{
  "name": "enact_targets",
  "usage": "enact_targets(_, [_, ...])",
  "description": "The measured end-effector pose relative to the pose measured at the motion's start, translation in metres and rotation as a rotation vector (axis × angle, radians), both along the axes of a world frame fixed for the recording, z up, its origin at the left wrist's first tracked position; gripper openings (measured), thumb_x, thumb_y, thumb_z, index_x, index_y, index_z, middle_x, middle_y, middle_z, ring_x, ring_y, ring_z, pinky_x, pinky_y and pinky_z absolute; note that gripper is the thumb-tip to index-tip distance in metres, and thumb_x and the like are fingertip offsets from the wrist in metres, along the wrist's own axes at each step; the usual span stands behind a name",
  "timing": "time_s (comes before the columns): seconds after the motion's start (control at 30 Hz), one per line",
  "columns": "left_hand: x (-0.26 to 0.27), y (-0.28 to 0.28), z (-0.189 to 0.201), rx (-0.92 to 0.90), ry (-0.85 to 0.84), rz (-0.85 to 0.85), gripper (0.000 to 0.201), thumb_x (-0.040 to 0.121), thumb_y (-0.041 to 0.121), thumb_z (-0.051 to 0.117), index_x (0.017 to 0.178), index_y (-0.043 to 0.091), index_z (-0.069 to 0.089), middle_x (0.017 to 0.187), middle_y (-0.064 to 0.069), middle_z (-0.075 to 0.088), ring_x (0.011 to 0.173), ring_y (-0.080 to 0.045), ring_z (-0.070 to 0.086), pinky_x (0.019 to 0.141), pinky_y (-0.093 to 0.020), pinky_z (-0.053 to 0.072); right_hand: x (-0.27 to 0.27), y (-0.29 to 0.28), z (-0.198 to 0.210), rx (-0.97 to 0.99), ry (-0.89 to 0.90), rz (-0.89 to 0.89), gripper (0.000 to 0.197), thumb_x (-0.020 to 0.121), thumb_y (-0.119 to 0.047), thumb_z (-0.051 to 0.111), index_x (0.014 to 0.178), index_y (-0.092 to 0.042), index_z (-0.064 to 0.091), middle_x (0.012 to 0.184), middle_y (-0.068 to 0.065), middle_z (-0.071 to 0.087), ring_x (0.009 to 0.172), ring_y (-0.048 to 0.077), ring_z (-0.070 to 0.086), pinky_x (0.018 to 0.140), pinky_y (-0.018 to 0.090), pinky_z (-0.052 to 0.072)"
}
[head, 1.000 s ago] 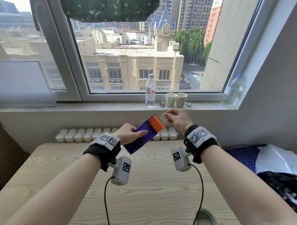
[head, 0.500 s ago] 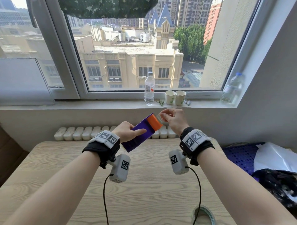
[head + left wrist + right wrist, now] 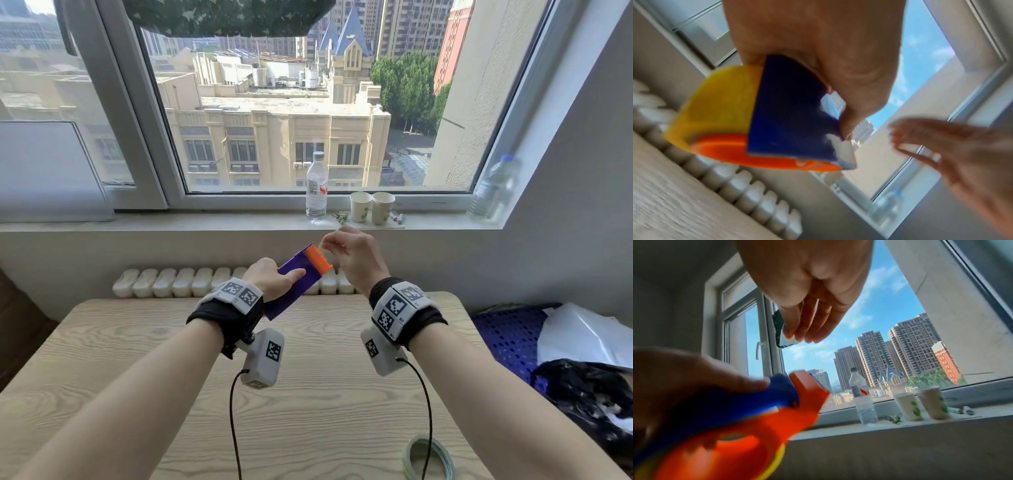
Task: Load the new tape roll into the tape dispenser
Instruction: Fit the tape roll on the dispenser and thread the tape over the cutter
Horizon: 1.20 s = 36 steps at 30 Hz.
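Note:
My left hand (image 3: 286,275) grips the tape dispenser (image 3: 294,284), a purple body with an orange front end, and holds it tilted above the table's far edge. In the left wrist view a yellow tape roll (image 3: 715,104) sits in the dispenser (image 3: 789,113) on an orange hub. My right hand (image 3: 329,245) hovers just above and to the right of the orange end, not touching it. In the right wrist view its fingertips (image 3: 797,337) are drawn together around a small pale patch. I cannot tell if that patch is a tape end.
The wooden table (image 3: 137,359) carries a thin greenish tape ring (image 3: 430,457) at the front right. A water bottle (image 3: 317,186) and two paper cups (image 3: 371,207) stand on the window sill. A purple mat (image 3: 513,335) with bags lies to the right.
My right hand has come up off the dispenser's orange end and moved slightly to the right. My left hand keeps its grip on the dispenser, held a little lower and closer.

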<state>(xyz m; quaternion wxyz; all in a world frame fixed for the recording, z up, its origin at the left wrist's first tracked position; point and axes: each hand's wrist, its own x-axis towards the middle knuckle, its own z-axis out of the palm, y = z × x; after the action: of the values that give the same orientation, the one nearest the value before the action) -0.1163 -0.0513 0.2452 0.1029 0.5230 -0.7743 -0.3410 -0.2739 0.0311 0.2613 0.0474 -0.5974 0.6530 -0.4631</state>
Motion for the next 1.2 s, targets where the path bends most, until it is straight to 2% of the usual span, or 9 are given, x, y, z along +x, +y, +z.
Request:
enact_targets(0.2, [0.011, 0.002, -0.016, 0.085, 0.083, -0.005, 0.045, 0.085, 0.048, 0.056, 0.068, 0.006, 0.06, 0.069, -0.007, 0.061, 0.063, -0.022, 0.058, 0.056, -0.028, 0.043, -0.004, 0.0, 0.017, 0.003, -0.326, -0.003, 0.014, 0.084, -0.008, 0.065, 0.093, 0.002, 0.07, 0.081, 0.002, 0.067, 0.071, 0.004, 0.058, 0.071, 0.011, 0.048])
enact_targets(0.27, [0.013, 0.004, -0.016, 0.096, 0.131, -0.039, 0.044, 0.086, 0.045, 0.055, 0.06, 0.01, 0.057, 0.064, -0.004, 0.058, 0.058, -0.018, 0.056, 0.053, -0.025, 0.042, -0.007, 0.002, 0.013, 0.03, -0.352, -0.005, 0.014, 0.085, -0.01, 0.064, 0.093, 0.0, 0.07, 0.076, -0.006, 0.064, 0.07, 0.003, 0.057, 0.071, 0.014, 0.049])
enact_targets(0.37, [0.014, 0.007, -0.014, 0.111, 0.182, -0.078, 0.041, 0.088, 0.041, 0.056, 0.058, 0.014, 0.055, 0.061, -0.001, 0.058, 0.054, -0.013, 0.055, 0.051, -0.022, 0.041, -0.01, 0.001, 0.003, 0.07, -0.342, -0.036, 0.011, 0.085, -0.015, 0.065, 0.088, -0.007, 0.071, 0.074, -0.003, 0.063, 0.07, 0.01, 0.056, 0.069, 0.025, 0.049])
enact_targets(0.5, [0.018, 0.012, -0.022, 0.086, 0.162, -0.107, 0.033, 0.087, 0.037, 0.059, 0.062, 0.014, 0.058, 0.063, -0.002, 0.059, 0.06, -0.019, 0.056, 0.054, -0.024, 0.042, -0.013, 0.004, -0.013, 0.148, -0.293, -0.11, 0.011, 0.084, -0.022, 0.066, 0.085, -0.012, 0.071, 0.063, -0.004, 0.052, 0.057, 0.008, 0.044, 0.058, 0.023, 0.04])
enact_targets(0.6, [0.022, 0.016, -0.037, 0.016, 0.045, -0.152, 0.023, 0.085, 0.034, 0.059, 0.077, 0.013, 0.06, 0.071, -0.004, 0.062, 0.071, -0.021, 0.057, 0.06, -0.027, 0.042, -0.011, 0.007, -0.032, 0.205, -0.257, -0.173, 0.011, 0.082, -0.028, 0.067, 0.081, -0.019, 0.072, 0.058, -0.009, 0.05, 0.055, 0.006, 0.044, 0.061, 0.029, 0.042])
enact_targets(0.7, [0.025, 0.022, -0.057, -0.022, -0.119, -0.174, 0.027, 0.085, 0.033, 0.058, 0.064, 0.022, 0.046, 0.063, 0.004, 0.052, 0.073, -0.021, 0.053, 0.061, -0.028, 0.037, -0.005, 0.011, -0.051, 0.251, -0.273, -0.198, 0.012, 0.082, -0.026, 0.067, 0.083, -0.016, 0.072, 0.061, -0.005, 0.054, 0.059, 0.009, 0.047, 0.066, 0.028, 0.042])
enact_targets(0.87, [0.032, 0.036, -0.111, 0.021, -0.342, -0.213, 0.03, 0.084, 0.036, 0.058, 0.068, 0.015, 0.043, 0.078, -0.007, 0.053, 0.078, -0.026, 0.052, 0.07, -0.033, 0.04, 0.006, 0.018, -0.101, 0.362, -0.298, -0.18, 0.012, 0.083, -0.025, 0.066, 0.084, -0.013, 0.071, 0.065, -0.002, 0.057, 0.061, 0.012, 0.049, 0.066, 0.026, 0.04])
enact_targets(1.0, [0.04, 0.055, -0.157, 0.05, -0.489, -0.256, 0.041, 0.086, 0.039, 0.056, 0.059, 0.018, 0.032, 0.062, 0.0, 0.041, 0.073, -0.025, 0.048, 0.065, -0.032, 0.035, 0.016, 0.033, -0.149, 0.506, -0.274, -0.169, 0.016, 0.084, -0.023, 0.065, 0.089, -0.01, 0.072, 0.075, 0.005, 0.062, 0.071, 0.017, 0.054, 0.071, 0.031, 0.045])
enact_targets(1.2, [0.049, 0.075, -0.21, 0.111, -0.595, -0.304, 0.033, 0.087, 0.042, 0.053, 0.08, 0.012, 0.043, 0.068, -0.001, 0.045, 0.073, -0.024, 0.048, 0.064, -0.031, 0.036, 0.026, 0.055, -0.211, 0.711, -0.2, -0.159, 0.017, 0.085, -0.026, 0.063, 0.091, -0.012, 0.072, 0.091, 0.009, 0.071, 0.082, 0.019, 0.059, 0.078, 0.03, 0.047])
